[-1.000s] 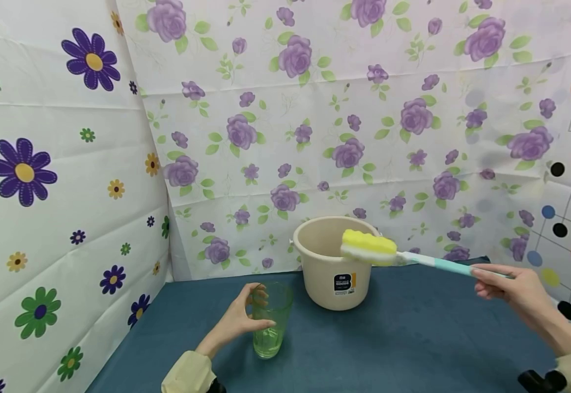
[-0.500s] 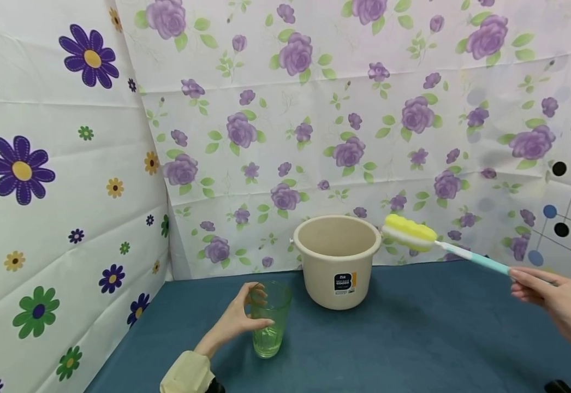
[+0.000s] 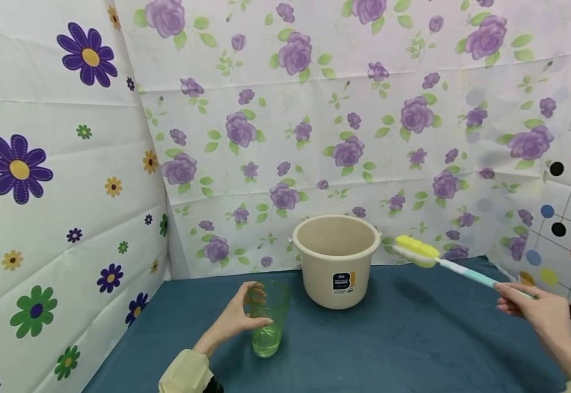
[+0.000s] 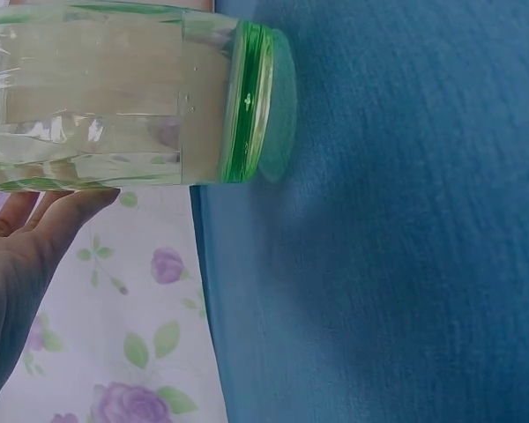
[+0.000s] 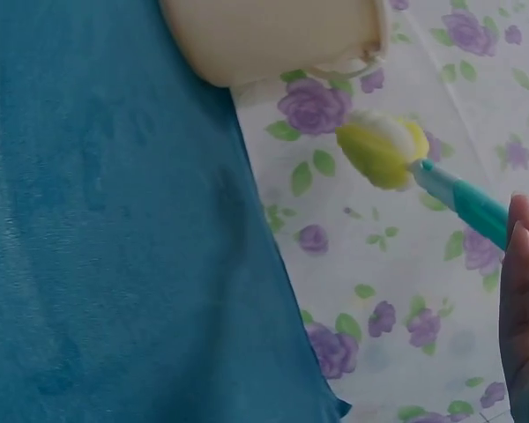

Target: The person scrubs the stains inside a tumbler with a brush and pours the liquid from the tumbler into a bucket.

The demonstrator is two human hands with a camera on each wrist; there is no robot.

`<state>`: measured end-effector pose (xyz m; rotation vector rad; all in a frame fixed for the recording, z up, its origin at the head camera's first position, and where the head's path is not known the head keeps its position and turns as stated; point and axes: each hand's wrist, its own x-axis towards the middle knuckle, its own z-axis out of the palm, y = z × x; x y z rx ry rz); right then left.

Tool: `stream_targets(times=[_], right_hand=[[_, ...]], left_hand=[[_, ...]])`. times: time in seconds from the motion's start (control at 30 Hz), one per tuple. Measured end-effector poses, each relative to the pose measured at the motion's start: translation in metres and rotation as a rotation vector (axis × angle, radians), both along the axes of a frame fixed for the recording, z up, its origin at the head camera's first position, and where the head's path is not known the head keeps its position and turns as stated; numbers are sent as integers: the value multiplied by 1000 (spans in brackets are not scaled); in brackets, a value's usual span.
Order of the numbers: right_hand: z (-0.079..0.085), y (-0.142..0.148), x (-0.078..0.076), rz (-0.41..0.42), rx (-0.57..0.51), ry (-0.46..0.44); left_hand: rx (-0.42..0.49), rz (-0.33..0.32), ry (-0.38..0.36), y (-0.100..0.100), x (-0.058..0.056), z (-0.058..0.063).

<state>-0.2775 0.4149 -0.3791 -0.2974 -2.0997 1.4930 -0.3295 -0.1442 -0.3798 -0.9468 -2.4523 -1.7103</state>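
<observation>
A clear green drinking glass (image 3: 268, 322) stands upright at the left of the table, and my left hand (image 3: 236, 314) grips its upper part, thumb in front and fingers behind. In the left wrist view, the green base of the glass (image 4: 249, 101) is close to the blue cloth; I cannot tell if it touches. On the right side my right hand (image 3: 536, 308) pinches the teal handle of a sponge bottle brush (image 3: 417, 251) in the air, its yellow and white head pointing left. The right wrist view shows this brush head (image 5: 379, 150) and part of the right hand (image 5: 525, 308).
A beige bucket (image 3: 335, 278) with a label stands at the back middle of the blue-covered table (image 3: 364, 349), between glass and brush. Flower-patterned sheets (image 3: 315, 109) hang behind and to the left, and a dotted sheet (image 3: 565, 185) hangs on the right.
My right hand has carried the bottle brush from in front of the bucket's rim to the right of the bucket, and lowered it slightly lately. The left hand and glass have stayed put.
</observation>
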Motion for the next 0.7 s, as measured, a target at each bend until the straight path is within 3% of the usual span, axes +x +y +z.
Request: stream_targets(times=[0.13,0.37,0.7], right_hand=[[-7,-7,-3,3,111,-78],[-14,-14,-7,21,97,-126],[-26,-22,-10,-22,276,-203]], left_hand=[[-6,3,3,-1,0,0],[-3,-3,-4,-3,0,-1],[4,-41,-4,-4,-1,0]])
